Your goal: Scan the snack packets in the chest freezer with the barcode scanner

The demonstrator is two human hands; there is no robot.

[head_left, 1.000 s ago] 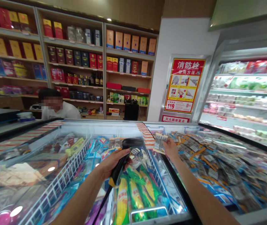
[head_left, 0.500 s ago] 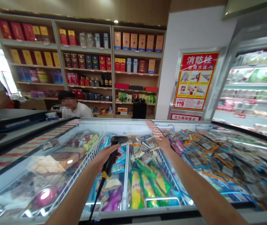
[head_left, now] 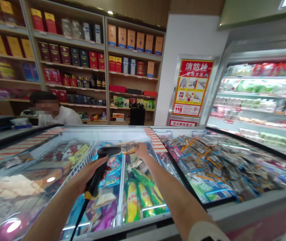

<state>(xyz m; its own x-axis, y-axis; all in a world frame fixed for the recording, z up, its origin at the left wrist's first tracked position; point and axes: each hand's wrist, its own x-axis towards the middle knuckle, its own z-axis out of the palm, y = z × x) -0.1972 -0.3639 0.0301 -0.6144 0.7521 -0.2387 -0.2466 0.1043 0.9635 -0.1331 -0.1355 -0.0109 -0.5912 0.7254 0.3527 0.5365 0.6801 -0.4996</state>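
My left hand [head_left: 92, 175] is wrapped round the grip of a black barcode scanner [head_left: 96, 179] with yellow trim, its cable trailing down toward me. The scanner's head points right, above the chest freezer. Fingers of my right hand [head_left: 142, 150] are closed at the right end of a small flat packet [head_left: 128, 147] with an orange edge. This packet lies just in front of the scanner's head; the fingertips are small and partly hidden. Below, wire baskets hold blue bags [head_left: 114, 170] and corn packs [head_left: 132, 202] in green and yellow wrappers.
Many similar packets [head_left: 208, 155] lie heaped in the right freezer section. Another packet [head_left: 19, 160] rests at the left. Behind the freezer sits a person in a white shirt [head_left: 68, 117], before shelves of boxes [head_left: 97, 60]. A lit display fridge [head_left: 261, 97] stands at right.
My view has swung to the right. My right hand has moved left, closer to the scanner and the small packet. The left hand still grips the scanner.
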